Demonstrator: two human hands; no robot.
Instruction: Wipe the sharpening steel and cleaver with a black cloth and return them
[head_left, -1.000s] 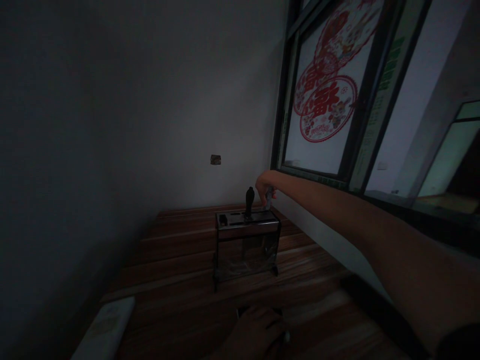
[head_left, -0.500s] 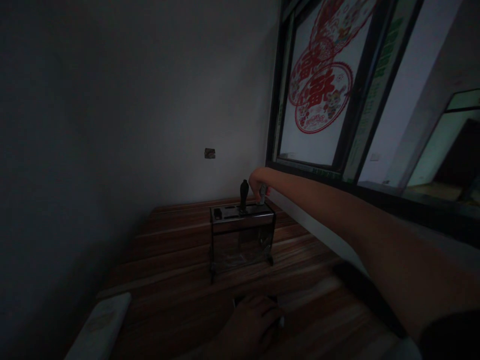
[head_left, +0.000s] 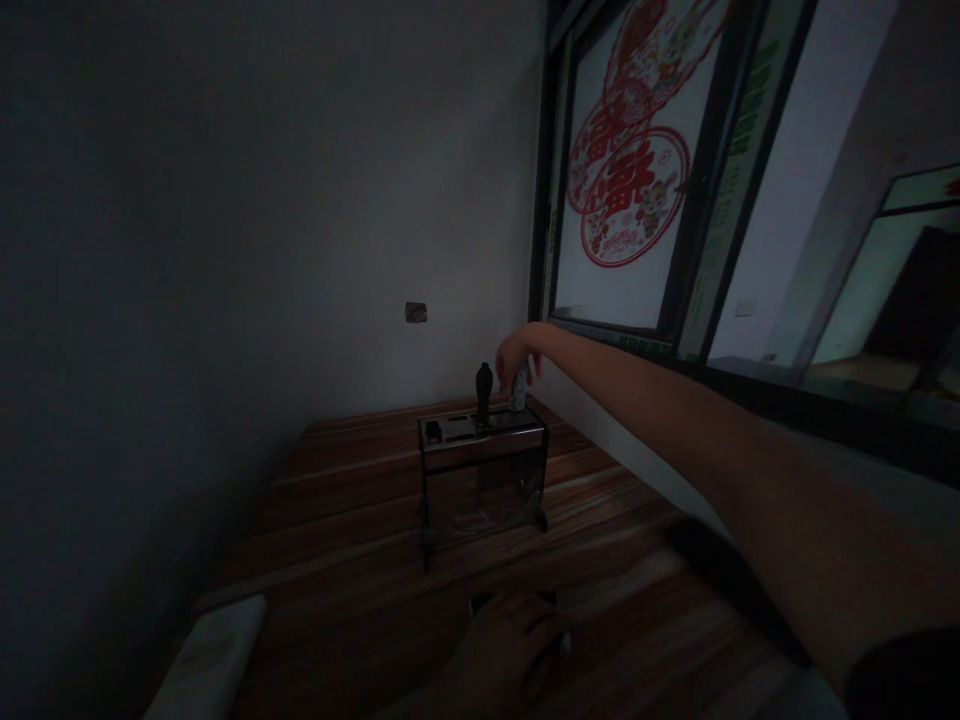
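On the wooden table [head_left: 322,520] stands a knife rack [head_left: 480,430] with a shiny top and see-through front. A black handle [head_left: 484,390] sticks up from its middle. Beside it, a grey-white patterned handle [head_left: 518,388] rises from the right end of the rack. My right hand [head_left: 519,352] is over that handle's upper end, fingers loosely spread to both sides of it. Low in the view, my left hand [head_left: 506,635] lies with bent fingers over a dark thing on the table; a pale tip shows at its right. That thing is mostly hidden and too dark to name.
A white oblong object [head_left: 210,655] lies at the table's left front. A long dark shape [head_left: 731,585] is under my right forearm. Behind the table is a grey wall with a small wall box [head_left: 415,312]. A window [head_left: 622,290] with red round decorations stands at right.
My right hand has risen a little and its fingers have loosened, so more of the patterned handle shows beneath it. The left hand stays in place. The view has shifted slightly.
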